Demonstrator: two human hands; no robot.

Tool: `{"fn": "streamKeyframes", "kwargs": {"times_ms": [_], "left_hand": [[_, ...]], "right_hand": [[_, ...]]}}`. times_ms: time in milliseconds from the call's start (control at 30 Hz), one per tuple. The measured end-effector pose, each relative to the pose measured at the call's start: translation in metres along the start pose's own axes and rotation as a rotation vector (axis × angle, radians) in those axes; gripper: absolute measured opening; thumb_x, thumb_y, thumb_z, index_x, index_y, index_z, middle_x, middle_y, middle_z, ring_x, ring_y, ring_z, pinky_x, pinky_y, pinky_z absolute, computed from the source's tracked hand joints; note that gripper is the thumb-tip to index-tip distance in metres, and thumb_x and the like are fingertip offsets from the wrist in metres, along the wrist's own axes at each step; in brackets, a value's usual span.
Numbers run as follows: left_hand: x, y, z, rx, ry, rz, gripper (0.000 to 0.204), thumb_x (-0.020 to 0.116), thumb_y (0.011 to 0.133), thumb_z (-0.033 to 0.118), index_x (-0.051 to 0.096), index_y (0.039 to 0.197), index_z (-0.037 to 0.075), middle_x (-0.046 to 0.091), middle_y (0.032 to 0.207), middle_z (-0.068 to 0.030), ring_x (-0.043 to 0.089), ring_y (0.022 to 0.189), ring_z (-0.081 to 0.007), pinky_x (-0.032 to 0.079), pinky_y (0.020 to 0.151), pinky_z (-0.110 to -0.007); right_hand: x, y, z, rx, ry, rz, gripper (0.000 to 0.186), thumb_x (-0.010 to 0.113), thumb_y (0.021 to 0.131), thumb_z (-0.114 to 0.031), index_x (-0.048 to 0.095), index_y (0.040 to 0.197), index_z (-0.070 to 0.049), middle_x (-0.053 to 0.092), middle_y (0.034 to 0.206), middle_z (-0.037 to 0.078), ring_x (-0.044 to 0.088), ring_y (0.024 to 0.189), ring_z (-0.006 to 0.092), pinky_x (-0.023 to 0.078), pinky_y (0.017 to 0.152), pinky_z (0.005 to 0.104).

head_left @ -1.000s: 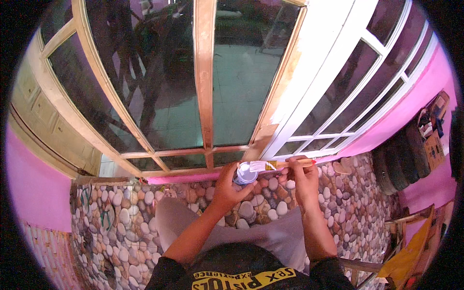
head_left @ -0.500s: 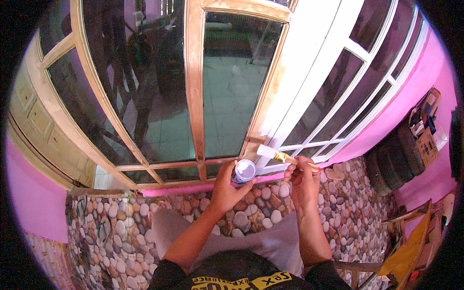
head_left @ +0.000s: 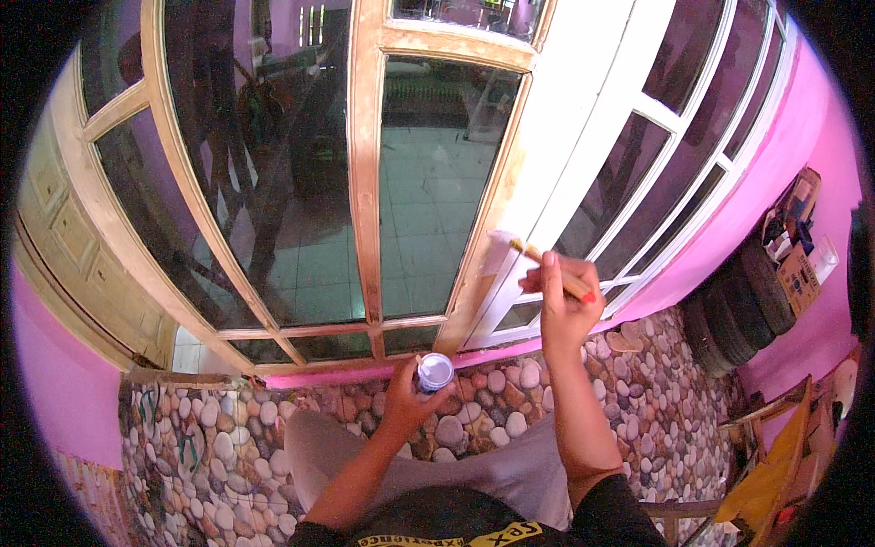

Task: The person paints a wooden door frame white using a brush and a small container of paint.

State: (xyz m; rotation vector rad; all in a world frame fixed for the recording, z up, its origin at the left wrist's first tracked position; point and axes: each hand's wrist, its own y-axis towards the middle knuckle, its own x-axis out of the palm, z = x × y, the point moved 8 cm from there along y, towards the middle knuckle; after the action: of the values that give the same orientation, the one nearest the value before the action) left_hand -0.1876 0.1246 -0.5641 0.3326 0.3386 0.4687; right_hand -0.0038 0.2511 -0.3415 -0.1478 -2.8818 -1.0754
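Note:
My left hand (head_left: 410, 398) is wrapped round a small paint can (head_left: 436, 372) with white paint inside, held low in front of the window. In my right hand (head_left: 567, 296) is a paintbrush (head_left: 527, 250) with a wooden, red-tipped handle. Its white bristles point left and appear to touch the wide post (head_left: 510, 214) of the window frame. White paint covers the upper and right parts of that post; its lower left part is bare or thinly coated wood. The bare wooden frame (head_left: 366, 182) stands to the left.
Glass panes (head_left: 437, 191) fill the frames. A wooden door (head_left: 87, 251) is at far left. On the right, stacked tyres (head_left: 736, 314) and a cardboard box (head_left: 799, 278) stand against the pink wall (head_left: 720, 260). Sandals (head_left: 190, 445) lie on the pebble-patterned floor (head_left: 246, 456).
My right hand has risen with the brush, bringing the bristles higher on the post. The left hand and paint can have moved lower and slightly left. The view has shifted a little.

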Motion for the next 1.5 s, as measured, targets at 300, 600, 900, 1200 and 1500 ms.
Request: {"fn": "streamKeyframes", "kwargs": {"times_ms": [300,600,900,1200,1500], "left_hand": [[-0.013,-0.046,-0.045,-0.129,0.059,-0.042,0.068,0.090,0.077,0.032,0.055,0.126,0.000,0.062,0.116,-0.0196,0.062,0.113,-0.0362,0.049,0.097,-0.046],[-0.018,-0.074,-0.076,-0.040,0.117,-0.023,0.065,0.091,0.075,0.030,0.055,0.121,0.001,0.061,0.114,-0.0193,0.061,0.107,-0.0362,0.050,0.092,-0.045],[-0.018,-0.097,-0.106,-0.135,0.097,-0.057,0.071,0.092,0.073,0.032,0.054,0.125,0.002,0.061,0.117,-0.0186,0.062,0.109,-0.0360,0.050,0.093,-0.046],[-0.017,-0.093,-0.097,-0.109,0.010,-0.013,0.069,0.092,0.074,0.030,0.058,0.125,0.000,0.062,0.117,-0.0192,0.063,0.108,-0.0374,0.052,0.093,-0.046],[-0.011,-0.096,-0.116,-0.085,0.093,-0.015,0.071,0.093,0.072,0.035,0.058,0.121,-0.003,0.062,0.117,-0.0212,0.063,0.108,-0.0382,0.052,0.094,-0.046]], "right_hand": [[0.004,0.017,-0.055,-0.204,-0.190,-0.055,0.021,0.071,0.099,-0.013,0.061,0.089,0.002,0.070,0.070,0.012,0.069,0.059,0.0148,0.055,0.056,0.0264],[0.029,0.043,-0.041,-0.319,-0.339,-0.096,0.025,0.076,0.095,-0.019,0.066,0.080,-0.001,0.070,0.063,0.007,0.067,0.054,0.0119,0.051,0.052,0.0255],[0.024,0.030,-0.066,-0.180,-0.316,-0.225,0.023,0.075,0.095,-0.014,0.064,0.079,-0.001,0.068,0.063,0.005,0.065,0.054,0.0084,0.049,0.050,0.0233],[0.042,0.079,-0.097,-0.448,-0.274,-0.086,0.026,0.074,0.097,-0.016,0.064,0.079,0.001,0.069,0.061,0.007,0.067,0.053,0.0116,0.052,0.050,0.0253],[0.033,0.054,-0.086,-0.230,-0.300,-0.209,0.029,0.074,0.095,-0.016,0.063,0.074,0.000,0.067,0.062,0.006,0.064,0.050,0.0095,0.050,0.047,0.0241]]}}
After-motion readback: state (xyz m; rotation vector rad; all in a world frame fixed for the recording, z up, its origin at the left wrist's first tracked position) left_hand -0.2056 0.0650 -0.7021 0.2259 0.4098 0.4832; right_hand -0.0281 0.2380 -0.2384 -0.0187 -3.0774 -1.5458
